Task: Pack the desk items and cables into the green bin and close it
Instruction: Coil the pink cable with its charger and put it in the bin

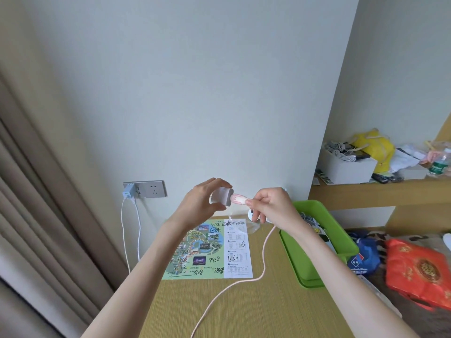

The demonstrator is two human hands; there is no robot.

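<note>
Holding white charger [221, 196] in left hand [201, 203] grip; right hand [272, 206] pinching pink plug [238, 199]; green bin [341, 240] holds cables [304, 215].

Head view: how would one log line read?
left hand: holds white charger | right hand: pinches pink plug at charger | pink cable: trails across desk | green bin: open

The room is bright with soft, even light that leaves the pale wall [219, 93] nearly flat, with only gentle shade under the shelf [366, 193] and in the folds of the curtain [36, 215]. The wide lens bows the curtain and the wall corner near the edges. The handwriting on the map sheet [207, 252] reads clearly, while the left hand [202, 203], right hand [271, 203], white charger [222, 196] and pink cable [262, 259] look slightly soft, and the shelf clutter is smeared.
</note>
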